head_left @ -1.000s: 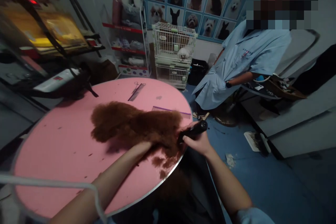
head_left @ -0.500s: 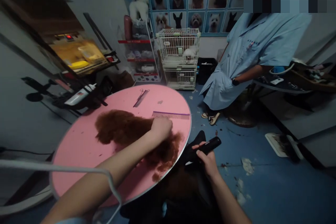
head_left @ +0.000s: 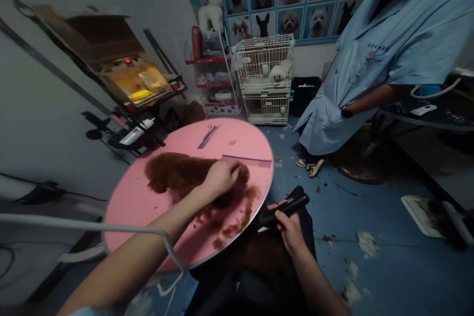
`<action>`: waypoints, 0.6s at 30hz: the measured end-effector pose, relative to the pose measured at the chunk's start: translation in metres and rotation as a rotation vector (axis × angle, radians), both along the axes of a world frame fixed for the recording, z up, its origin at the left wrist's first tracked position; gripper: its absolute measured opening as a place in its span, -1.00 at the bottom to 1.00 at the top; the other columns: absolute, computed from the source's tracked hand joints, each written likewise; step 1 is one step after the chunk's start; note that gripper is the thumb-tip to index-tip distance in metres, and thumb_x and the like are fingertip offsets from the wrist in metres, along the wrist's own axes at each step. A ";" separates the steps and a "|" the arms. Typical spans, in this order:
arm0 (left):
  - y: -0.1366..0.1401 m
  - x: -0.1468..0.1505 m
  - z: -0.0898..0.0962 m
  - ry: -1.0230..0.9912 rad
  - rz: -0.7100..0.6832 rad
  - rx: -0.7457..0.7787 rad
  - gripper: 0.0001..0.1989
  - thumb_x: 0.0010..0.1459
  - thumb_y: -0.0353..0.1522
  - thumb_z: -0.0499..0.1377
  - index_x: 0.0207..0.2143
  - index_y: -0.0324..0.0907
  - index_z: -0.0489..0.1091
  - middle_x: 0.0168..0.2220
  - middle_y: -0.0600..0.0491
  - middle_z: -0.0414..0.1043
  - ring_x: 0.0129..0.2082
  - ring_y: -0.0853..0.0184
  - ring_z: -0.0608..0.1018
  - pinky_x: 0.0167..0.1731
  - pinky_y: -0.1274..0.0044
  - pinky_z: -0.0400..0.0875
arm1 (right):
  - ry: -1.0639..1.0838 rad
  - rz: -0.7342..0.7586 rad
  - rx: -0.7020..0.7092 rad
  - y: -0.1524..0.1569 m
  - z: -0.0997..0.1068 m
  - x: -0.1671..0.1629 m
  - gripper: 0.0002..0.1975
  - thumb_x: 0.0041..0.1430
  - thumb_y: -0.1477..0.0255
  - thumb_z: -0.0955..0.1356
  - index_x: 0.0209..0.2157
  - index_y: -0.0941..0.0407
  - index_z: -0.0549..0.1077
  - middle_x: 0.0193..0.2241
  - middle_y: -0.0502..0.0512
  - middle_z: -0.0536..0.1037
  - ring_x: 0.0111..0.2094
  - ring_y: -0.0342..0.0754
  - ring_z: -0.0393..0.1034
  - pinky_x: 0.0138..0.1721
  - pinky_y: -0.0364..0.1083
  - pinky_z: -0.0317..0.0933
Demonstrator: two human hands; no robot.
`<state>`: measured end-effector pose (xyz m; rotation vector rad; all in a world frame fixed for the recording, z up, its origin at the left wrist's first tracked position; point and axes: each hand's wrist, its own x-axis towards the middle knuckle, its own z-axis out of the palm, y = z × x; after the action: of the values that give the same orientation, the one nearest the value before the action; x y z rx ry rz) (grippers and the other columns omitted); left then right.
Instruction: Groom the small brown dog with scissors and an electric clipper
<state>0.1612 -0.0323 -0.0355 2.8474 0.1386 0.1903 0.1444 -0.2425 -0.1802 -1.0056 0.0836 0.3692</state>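
A small brown curly-coated dog [head_left: 177, 170] is on the round pink table [head_left: 129, 207], its head toward the left. My left hand [head_left: 221, 176] reaches across to its rear end, with the fingers closed on the fur there; whether they grip the tail I cannot make out. In my right hand [head_left: 291, 229] is a black hair clipper [head_left: 292, 206], held just off the table's right edge with the fingers wrapped round it. Cut brown fur [head_left: 237, 227] lies along the near edge. Behind my left hand rests a purple-backed metal comb [head_left: 255, 162].
Scissors with a second comb [head_left: 208, 137] lie at the table's far side. A grey bar [head_left: 92, 225] crosses in front of my left arm. Stacked wire cages [head_left: 264, 79] stand behind. A person in a blue coat [head_left: 370, 69] stands at right. A dustpan [head_left: 424, 215] lies on the floor.
The view has shifted a little, so the room appears farther right. My left hand has drawn back slightly over the dog, uncovering its rear fur. The clipper is slightly closer to the table.
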 end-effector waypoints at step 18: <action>0.011 -0.055 0.014 -0.549 0.163 -0.610 -0.80 0.05 -0.28 0.14 -0.50 -0.23 0.44 -0.50 0.03 0.51 -0.47 0.36 0.51 -0.41 0.56 0.42 | -0.522 0.270 0.233 0.103 0.124 0.112 -0.84 -0.18 0.41 0.44 -0.45 0.11 0.46 -0.54 -0.05 0.56 -0.65 -0.24 0.18 -0.67 -0.24 0.03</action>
<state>0.1061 -0.0212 -0.0211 2.0912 0.2583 0.7996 0.2564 -0.1392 -0.0562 -0.8556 -0.5598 0.3416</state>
